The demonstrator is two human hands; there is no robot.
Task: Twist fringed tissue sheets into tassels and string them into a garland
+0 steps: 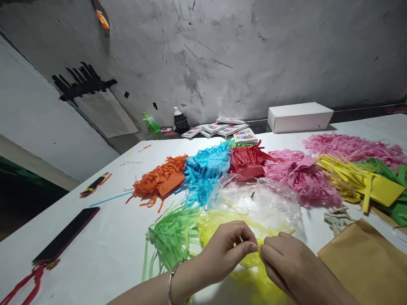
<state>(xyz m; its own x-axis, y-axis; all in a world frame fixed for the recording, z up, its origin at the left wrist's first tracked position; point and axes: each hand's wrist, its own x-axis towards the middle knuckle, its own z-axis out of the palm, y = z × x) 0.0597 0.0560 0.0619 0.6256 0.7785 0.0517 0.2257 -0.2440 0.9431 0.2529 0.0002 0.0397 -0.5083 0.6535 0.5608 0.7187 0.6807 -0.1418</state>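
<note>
My left hand (227, 252), with a bangle on its wrist, pinches a bit of the yellow fringed paper (254, 275) between thumb and index finger. Close against it, my right hand (286, 260) is closed on the same yellow paper, its fingers curled. The yellow strips hang below both hands and spread out behind them. Light green fringed paper (173, 233) lies to the left of the yellow. A clear plastic bag (254, 201) is just beyond the hands.
Orange (162, 178), blue (206, 165), red (249, 161) and pink (299, 173) fringes lie beyond. A phone (66, 235) and cutter (94, 185) are left; brown paper (365, 262) is right. A white box (300, 117) stands by the wall.
</note>
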